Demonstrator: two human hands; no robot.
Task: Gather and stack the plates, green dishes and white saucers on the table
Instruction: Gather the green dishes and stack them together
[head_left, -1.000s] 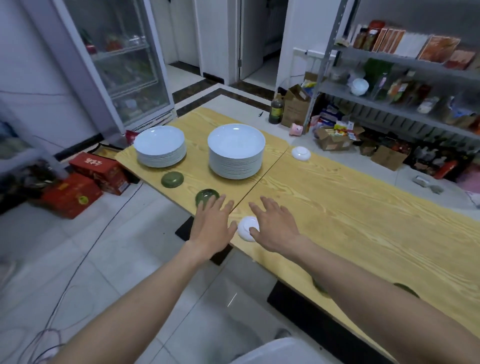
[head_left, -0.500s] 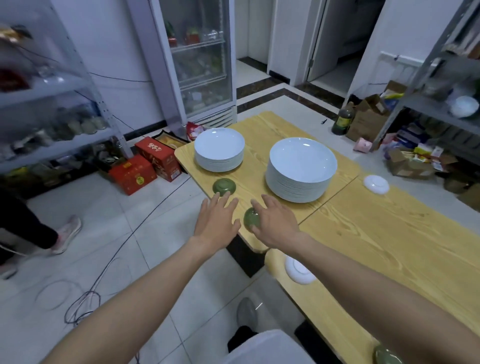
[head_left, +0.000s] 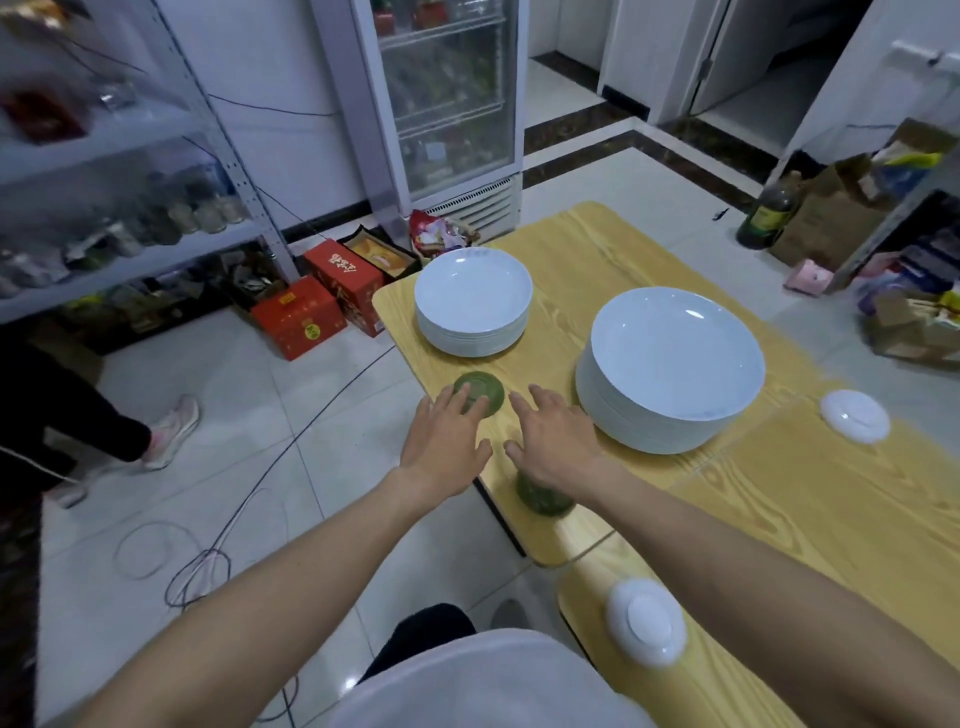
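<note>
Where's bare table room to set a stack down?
Widest bare wood: between far saucer and near saucer. Some beyond small stack and large stack. Crowded: the edge with left hand, right hand, far green dish, near green dish.

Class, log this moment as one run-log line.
left hand: open, over far green dish | right hand: open, empty, just beyond near green dish | white saucers: apart, unstacked

Both bare forearms stretch forward, converging. The left hand (head_left: 444, 441) and right hand (head_left: 556, 441) are palm down, just beside each other, fingers straight and slightly spread, thumbs pointing inward.
</note>
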